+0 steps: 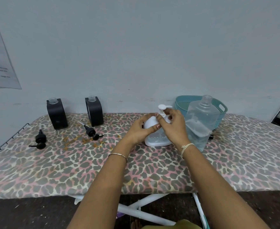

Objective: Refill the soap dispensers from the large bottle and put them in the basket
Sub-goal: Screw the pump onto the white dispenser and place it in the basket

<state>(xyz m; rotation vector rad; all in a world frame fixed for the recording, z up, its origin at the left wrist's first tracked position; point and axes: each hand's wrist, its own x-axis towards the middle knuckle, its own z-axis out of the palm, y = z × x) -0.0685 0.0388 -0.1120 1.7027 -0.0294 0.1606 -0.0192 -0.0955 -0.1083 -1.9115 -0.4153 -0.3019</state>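
A white soap dispenser (155, 139) stands on the ironing board, right of the middle. My left hand (142, 128) grips its body. My right hand (173, 125) pinches the neck of its white pump head (162, 107). The large clear bottle (200, 123) stands uncapped just right of my right hand, partly filled with clear liquid. Behind it sits the teal basket (221, 108). Two black dispensers (56, 114) (94, 111) stand open-necked at the back left. Their black pumps (40, 139) (92, 132) lie on the board in front of them.
The leopard-print ironing board (70, 171) runs against a pale wall. A wire rack edge (8, 139) sticks out at the far left. A small black cap (211, 137) lies behind the large bottle. White board legs (145, 205) cross below the front edge.
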